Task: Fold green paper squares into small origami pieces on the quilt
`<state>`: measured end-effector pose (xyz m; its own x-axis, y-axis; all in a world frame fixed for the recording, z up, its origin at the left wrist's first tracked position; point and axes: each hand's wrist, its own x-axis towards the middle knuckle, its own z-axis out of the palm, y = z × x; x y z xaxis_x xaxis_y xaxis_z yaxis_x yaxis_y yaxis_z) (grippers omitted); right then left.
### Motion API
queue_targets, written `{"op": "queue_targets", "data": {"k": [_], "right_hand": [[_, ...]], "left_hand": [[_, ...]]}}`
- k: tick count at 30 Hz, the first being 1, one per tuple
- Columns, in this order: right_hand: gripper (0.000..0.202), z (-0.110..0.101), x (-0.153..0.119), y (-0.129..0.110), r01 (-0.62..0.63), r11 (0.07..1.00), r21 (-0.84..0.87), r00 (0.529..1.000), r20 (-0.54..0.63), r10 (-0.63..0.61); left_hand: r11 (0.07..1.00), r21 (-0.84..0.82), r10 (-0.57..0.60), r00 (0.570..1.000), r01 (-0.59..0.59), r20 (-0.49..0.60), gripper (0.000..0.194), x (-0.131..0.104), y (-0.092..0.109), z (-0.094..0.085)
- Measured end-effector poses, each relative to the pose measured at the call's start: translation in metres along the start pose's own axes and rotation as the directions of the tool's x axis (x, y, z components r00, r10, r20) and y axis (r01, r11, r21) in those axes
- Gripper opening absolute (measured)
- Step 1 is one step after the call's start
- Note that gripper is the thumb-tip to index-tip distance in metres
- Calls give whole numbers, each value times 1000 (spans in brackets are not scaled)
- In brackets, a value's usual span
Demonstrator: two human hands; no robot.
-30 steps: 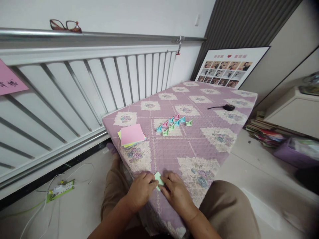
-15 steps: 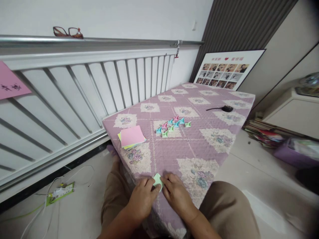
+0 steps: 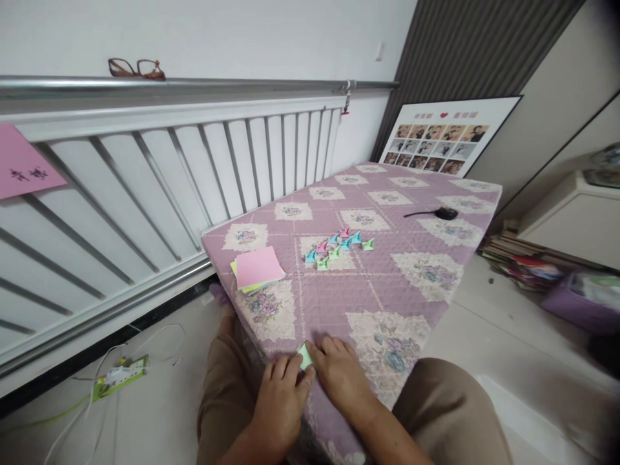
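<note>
A small folded piece of light green paper (image 3: 305,356) lies on the quilted cloth near the table's front edge. My left hand (image 3: 285,394) grips its left and lower side between thumb and fingers. From the right, my right hand (image 3: 339,374) presses on the paper's edge with thumb and fingertips, hiding part of it. Farther up the table sit several small folded paper figures (image 3: 334,253) in pink, blue and green, loosely in rows. To their left is a stack of square paper sheets (image 3: 259,267), pink on top with yellow and other colours beneath.
A purple flowered cloth (image 3: 329,303) covers the table. On its far right lies a black object with a thin tail (image 3: 445,213). A white radiator (image 3: 217,155) runs along the left, with glasses (image 3: 137,68) on the pipe above. A power strip (image 3: 121,377) with cables lies on the floor.
My right thumb and fingers have moved left over the green paper, and less of it shows now. My left hand has shifted slightly down. The view has tilted a little.
</note>
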<state>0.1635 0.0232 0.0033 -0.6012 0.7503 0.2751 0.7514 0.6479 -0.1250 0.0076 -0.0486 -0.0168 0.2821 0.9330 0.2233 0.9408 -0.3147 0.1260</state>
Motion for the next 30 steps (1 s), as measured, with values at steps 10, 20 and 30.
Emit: {"op": "queue_targets", "data": {"k": [10,20,30], "right_hand": [[32,4,3,10,-22,996,92,999,-25,24],[35,3,-34,-8,-29,990,139,997,-70,39],[41,5,-39,-7,-67,994,92,995,-63,73]], "left_hand": [[992,81,-91,991,100,-100,39,-13,13,10],[988,102,-105,988,117,-114,38,-12,14,13],[984,139,-89,987,108,-137,38,-16,13,18]]}}
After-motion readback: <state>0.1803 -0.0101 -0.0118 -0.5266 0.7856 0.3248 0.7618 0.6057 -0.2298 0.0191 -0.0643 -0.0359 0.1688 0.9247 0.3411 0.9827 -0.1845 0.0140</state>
